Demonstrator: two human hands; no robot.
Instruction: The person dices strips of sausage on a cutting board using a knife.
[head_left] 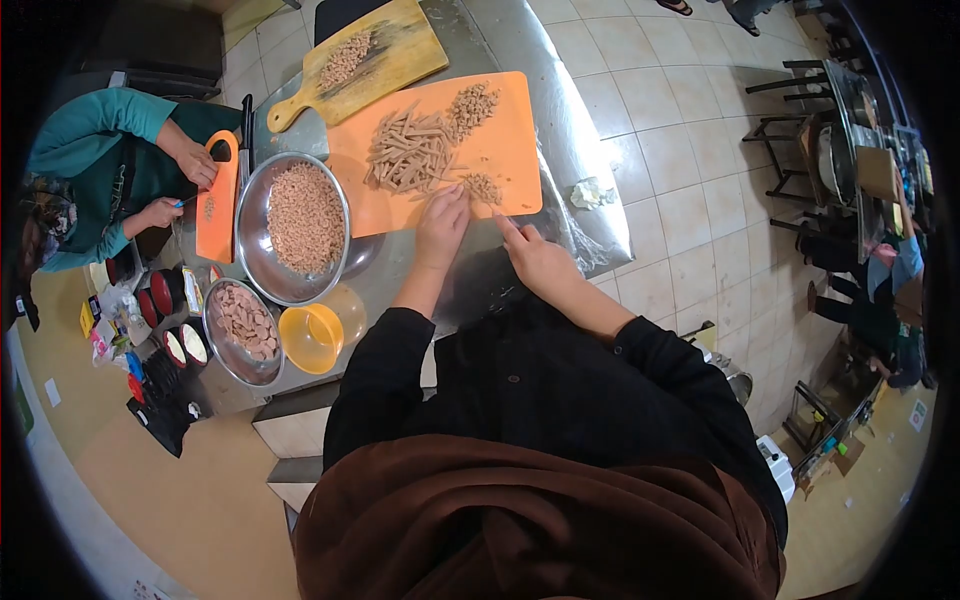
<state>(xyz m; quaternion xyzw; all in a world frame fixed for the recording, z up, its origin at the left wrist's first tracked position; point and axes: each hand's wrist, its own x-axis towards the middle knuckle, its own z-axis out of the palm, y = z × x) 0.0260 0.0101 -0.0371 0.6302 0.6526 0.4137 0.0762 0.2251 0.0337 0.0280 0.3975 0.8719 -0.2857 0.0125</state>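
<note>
An orange cutting board (515,130) lies on the metal table in front of me. On it are a heap of brown sausage-like strips (408,152), a pile of small diced pieces (472,108) and a smaller diced pile (484,188). My left hand (442,225) is at the board's near edge, fingers closed on the ends of some strips. To its right, my right hand (540,258) is closed with the index finger stretched forward, gripping what looks like a knife; its handle is hidden and little of the blade shows.
Left of the board stand a metal bowl of diced pieces (345,235), a smaller bowl of pinkish chunks (212,300) and a yellow container (310,340). A wooden board (420,50) lies beyond. A co-worker's hands (195,160) work at another orange board (215,235). Crumpled white material (592,193) sits right.
</note>
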